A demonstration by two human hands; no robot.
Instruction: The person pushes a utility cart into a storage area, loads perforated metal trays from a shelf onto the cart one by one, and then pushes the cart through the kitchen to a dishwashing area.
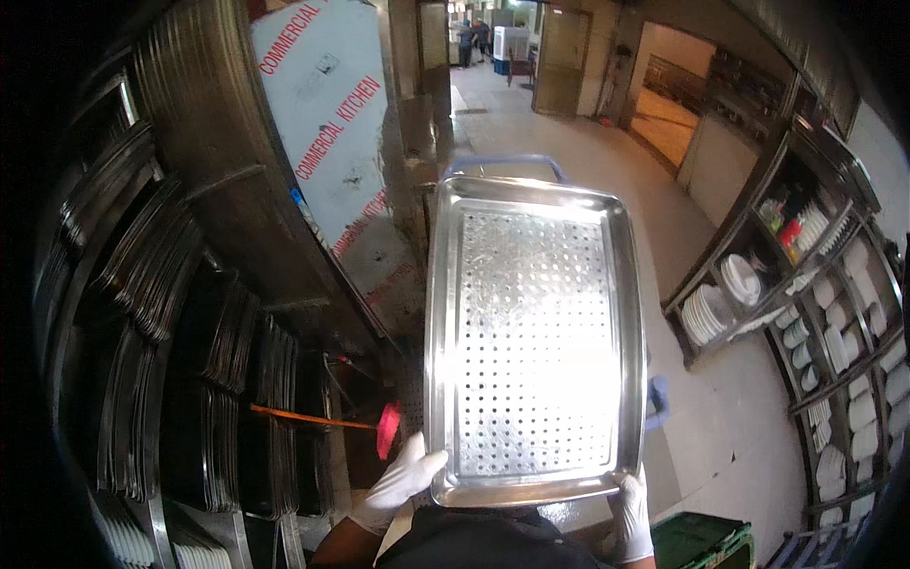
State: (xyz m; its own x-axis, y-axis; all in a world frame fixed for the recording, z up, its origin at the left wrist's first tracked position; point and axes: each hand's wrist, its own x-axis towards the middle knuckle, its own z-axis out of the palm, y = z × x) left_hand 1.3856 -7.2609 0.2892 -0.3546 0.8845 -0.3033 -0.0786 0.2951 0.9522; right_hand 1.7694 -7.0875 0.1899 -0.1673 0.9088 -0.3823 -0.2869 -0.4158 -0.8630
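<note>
A rectangular perforated stainless steel tray (537, 341) with a raised rim fills the middle of the view, its long side running away from me. My left hand (405, 473), in a white glove, grips the near left corner with the thumb over the rim. At the near right corner my right hand (630, 508), gloved the same way, holds the rim. Strong glare whitens the tray's lower right part. Blue handles (657, 404) of something beneath show past the tray, which hides the rest of it.
On my left, a metal rack (156, 398) holds several upright stacks of dark trays. A pink-headed tool with an orange handle (313, 416) sticks out there. To the right stand shelves with white plates (704, 313). A green crate (704, 540) is near my right hand. Two people (473, 43) stand beyond the doorway.
</note>
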